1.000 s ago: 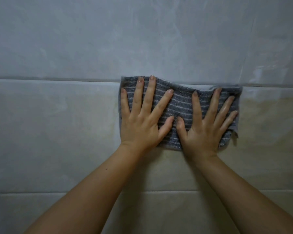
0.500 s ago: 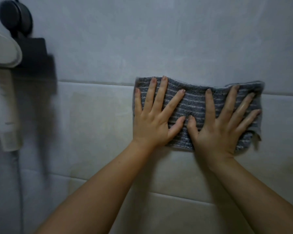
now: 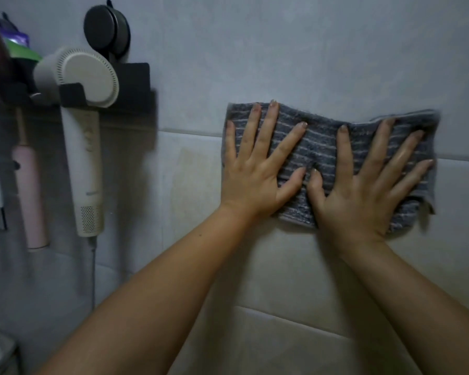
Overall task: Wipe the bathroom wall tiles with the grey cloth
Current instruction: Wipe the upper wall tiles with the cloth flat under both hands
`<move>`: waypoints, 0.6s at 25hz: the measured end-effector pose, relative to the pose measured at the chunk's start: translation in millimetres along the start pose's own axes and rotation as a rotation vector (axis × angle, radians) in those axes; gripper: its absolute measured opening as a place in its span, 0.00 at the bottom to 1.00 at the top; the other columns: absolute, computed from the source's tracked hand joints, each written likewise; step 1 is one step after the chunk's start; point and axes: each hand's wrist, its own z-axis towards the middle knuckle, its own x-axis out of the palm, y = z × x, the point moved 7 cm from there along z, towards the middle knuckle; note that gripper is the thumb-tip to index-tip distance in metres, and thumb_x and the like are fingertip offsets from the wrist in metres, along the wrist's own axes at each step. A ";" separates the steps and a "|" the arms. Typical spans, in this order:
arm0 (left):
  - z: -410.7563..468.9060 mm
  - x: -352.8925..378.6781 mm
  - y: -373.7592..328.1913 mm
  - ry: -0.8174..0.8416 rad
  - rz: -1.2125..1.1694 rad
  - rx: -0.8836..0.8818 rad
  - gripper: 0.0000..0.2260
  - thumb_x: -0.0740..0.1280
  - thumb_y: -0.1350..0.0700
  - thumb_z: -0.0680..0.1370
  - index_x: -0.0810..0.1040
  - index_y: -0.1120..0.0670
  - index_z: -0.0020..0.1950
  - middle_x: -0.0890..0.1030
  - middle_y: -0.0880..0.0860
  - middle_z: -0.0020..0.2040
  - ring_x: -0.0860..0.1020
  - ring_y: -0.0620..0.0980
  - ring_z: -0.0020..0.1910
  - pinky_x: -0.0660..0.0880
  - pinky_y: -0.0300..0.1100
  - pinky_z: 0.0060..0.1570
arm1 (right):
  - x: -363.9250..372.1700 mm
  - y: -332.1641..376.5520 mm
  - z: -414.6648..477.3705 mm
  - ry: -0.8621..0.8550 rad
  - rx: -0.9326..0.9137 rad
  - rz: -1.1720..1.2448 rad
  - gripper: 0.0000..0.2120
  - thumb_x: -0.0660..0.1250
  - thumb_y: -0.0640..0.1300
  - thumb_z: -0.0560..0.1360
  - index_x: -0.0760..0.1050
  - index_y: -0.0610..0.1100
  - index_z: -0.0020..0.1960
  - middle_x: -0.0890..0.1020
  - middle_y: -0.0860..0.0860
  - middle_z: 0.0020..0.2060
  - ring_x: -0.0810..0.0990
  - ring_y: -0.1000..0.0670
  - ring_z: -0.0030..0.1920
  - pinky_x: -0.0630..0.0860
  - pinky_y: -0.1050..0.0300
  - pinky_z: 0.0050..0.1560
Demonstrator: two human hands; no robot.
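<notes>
The grey cloth [image 3: 322,147], striped with thin pale lines, lies spread flat on the wall tiles [image 3: 282,50], across a horizontal grout line. My left hand [image 3: 255,180] presses its left half against the wall, palm down and fingers spread. Beside it, my right hand [image 3: 363,193] presses the right half the same way, and the two thumbs almost touch. The cloth's lower right corner hangs loose. A yellowish stain shows on the tile just left of the cloth.
A white hair dryer [image 3: 84,158] hangs in a black wall holder [image 3: 136,85] at the left, under a black suction cup [image 3: 106,31]. A pink toothbrush [image 3: 30,190] hangs further left, with bottles [image 3: 16,44] on a shelf above.
Both hands and the cloth have slid left along the wall at the same height. The hair dryer and its holder have come into view and are now closer to the cloth.
</notes>
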 end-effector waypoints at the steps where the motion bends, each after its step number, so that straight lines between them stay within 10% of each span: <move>1: -10.6 0.6 10.7 -0.002 -0.002 -0.016 0.28 0.61 0.39 0.78 0.67 0.47 0.76 0.61 0.59 0.78 0.57 0.60 0.78 0.52 0.67 0.72 | 4.6 12.8 -6.1 0.009 -0.035 0.005 0.30 0.53 0.60 0.78 0.56 0.52 0.78 0.53 0.36 0.77 0.50 0.27 0.74 0.46 0.26 0.71; 15: -35.4 -6.0 101.5 0.007 0.006 -0.072 0.29 0.60 0.40 0.77 0.65 0.47 0.77 0.59 0.61 0.79 0.55 0.60 0.79 0.51 0.67 0.73 | 21.4 102.4 -5.6 0.023 -0.104 0.029 0.30 0.55 0.61 0.77 0.58 0.53 0.77 0.54 0.38 0.77 0.51 0.29 0.75 0.44 0.27 0.71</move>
